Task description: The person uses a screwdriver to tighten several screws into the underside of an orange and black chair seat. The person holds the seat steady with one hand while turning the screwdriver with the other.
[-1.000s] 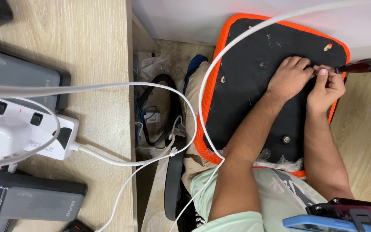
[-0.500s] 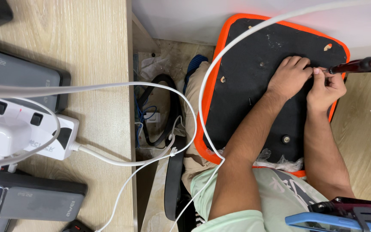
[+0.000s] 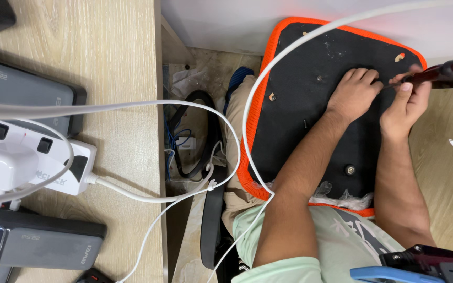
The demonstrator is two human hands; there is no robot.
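bottom right, a blue and dark red plastic object [image 3: 420, 264] is cut off by the frame. black board with orange mesh rim [image 3: 310, 99] rests on the lap, matte, rounded corners, small bolts. left hand [image 3: 353, 93] lies curled on it, fingers together. right hand [image 3: 407, 99] is clamped on dark red-handled screwdriver [image 3: 432, 73]; its tip is hidden between the hands. glossy white cable [image 3: 268, 78] crosses the board.

Light wooden desk [image 3: 116, 57] at left, white wall [image 3: 226, 21] above, speckled floor [image 3: 211, 68] in gap
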